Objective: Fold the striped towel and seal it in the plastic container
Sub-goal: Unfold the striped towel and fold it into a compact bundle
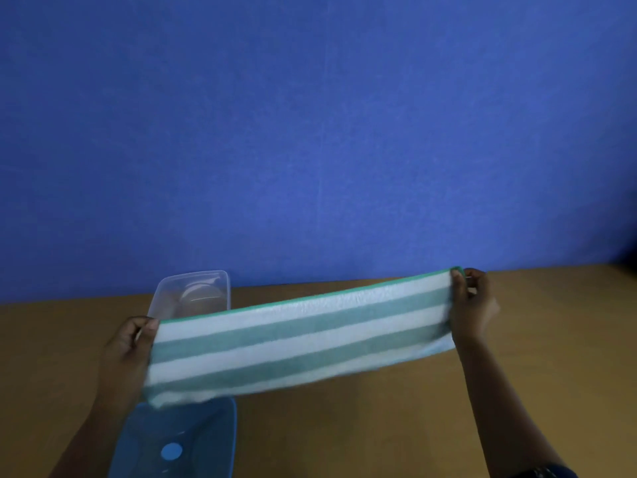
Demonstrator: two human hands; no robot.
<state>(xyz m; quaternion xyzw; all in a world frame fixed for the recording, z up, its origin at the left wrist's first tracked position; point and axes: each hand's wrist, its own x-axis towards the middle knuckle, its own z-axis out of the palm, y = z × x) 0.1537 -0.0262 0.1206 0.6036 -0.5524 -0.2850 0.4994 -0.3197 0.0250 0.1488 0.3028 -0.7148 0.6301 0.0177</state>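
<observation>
Striped towel (303, 339) stretched above the counter (344, 426): your left hand (129, 353) and right hand (472, 305) each pinch an end.

Plain blue wall (310, 132) filling most of view, faint vertical seam near mid, brown wood-tone counter (551, 322) w/ matte top butting against wall, dim even light, dark corner at far right edge
</observation>
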